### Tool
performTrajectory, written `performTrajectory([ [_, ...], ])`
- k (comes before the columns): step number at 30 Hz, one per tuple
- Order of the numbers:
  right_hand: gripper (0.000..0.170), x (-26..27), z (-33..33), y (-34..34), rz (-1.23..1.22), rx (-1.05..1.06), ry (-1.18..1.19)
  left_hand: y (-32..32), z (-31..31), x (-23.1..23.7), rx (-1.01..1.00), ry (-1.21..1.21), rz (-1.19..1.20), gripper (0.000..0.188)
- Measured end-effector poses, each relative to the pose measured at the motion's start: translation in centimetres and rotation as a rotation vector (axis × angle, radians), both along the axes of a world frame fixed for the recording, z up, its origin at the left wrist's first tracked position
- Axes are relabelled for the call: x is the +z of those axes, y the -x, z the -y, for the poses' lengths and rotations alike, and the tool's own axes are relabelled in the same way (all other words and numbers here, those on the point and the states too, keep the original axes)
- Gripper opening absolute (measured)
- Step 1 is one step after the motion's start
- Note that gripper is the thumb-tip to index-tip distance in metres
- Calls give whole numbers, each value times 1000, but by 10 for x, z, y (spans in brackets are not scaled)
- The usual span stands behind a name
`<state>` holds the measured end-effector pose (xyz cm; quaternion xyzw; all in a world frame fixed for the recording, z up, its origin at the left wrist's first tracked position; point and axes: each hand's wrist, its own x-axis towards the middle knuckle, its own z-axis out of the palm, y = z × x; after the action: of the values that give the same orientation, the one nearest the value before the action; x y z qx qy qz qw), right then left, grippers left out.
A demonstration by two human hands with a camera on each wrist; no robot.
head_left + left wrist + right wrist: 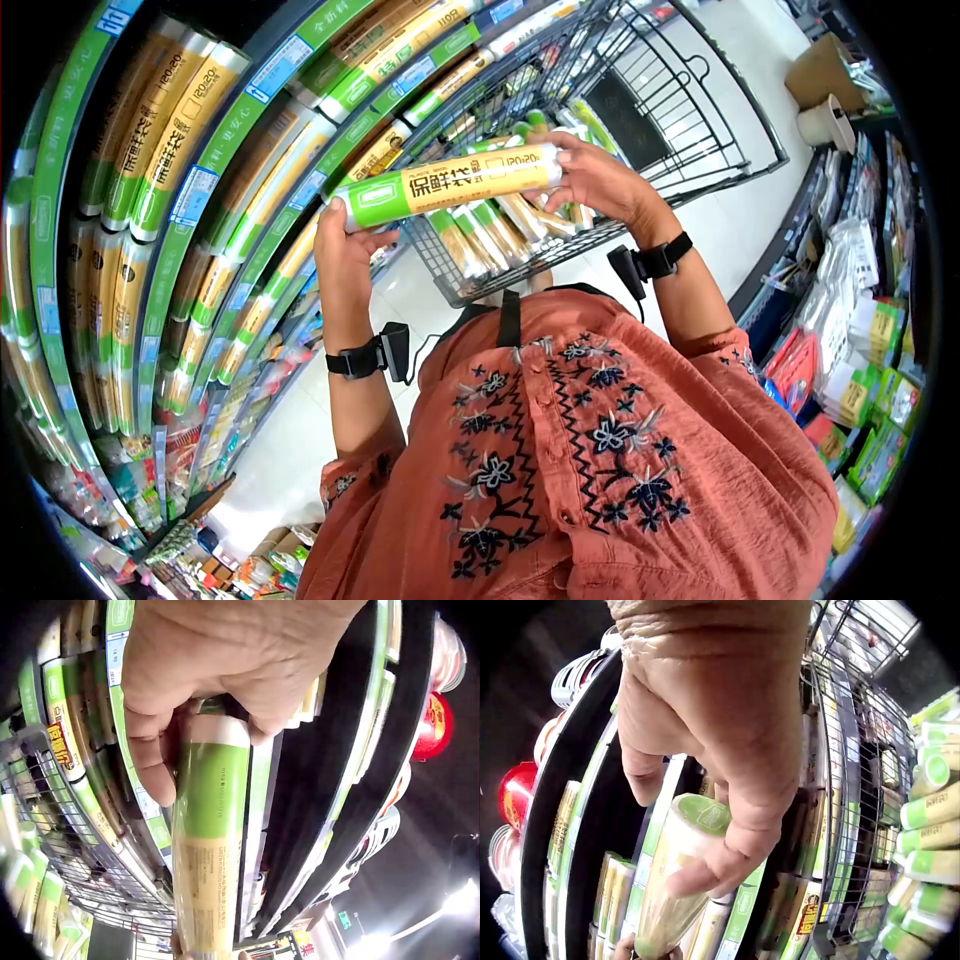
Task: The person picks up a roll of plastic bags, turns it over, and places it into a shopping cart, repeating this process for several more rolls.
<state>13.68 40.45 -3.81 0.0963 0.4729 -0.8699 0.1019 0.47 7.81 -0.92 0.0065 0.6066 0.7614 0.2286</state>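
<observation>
Roughly, the shelves at left carry upright wrapped rolls; the wire cart, upper centre, already bears a pile of similar rolls. One roll is outside, above the cart's near edge, each hand gripping an end: left hand, right hand. How many are left, I cannot tell.

2 hands, 1 held roll, 1 cart, perhaps 1 red bowl.
</observation>
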Motion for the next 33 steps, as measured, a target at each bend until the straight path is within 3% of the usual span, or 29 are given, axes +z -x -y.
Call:
performTrajectory([
  [7, 57, 10, -29, -10, -51, -99, -67, -33, -22, 15, 61, 14, -72, 43],
  [12, 56, 17, -47, -13, -26, -125, -113, -46, -36, 31, 71, 32, -198, 57],
  [18, 51, 33, -55, -17, -40, -151, -219, -60, -46, 35, 57, -18, -235, 54],
  [27, 41, 46, -54, -7, -127, -123, -189, -73, -44, 48, 209, 14, -254, 41],
  [33, 43, 54, -41, 14, -148, -166, -203, -79, -35, 45, 342, 133, -222, 49],
])
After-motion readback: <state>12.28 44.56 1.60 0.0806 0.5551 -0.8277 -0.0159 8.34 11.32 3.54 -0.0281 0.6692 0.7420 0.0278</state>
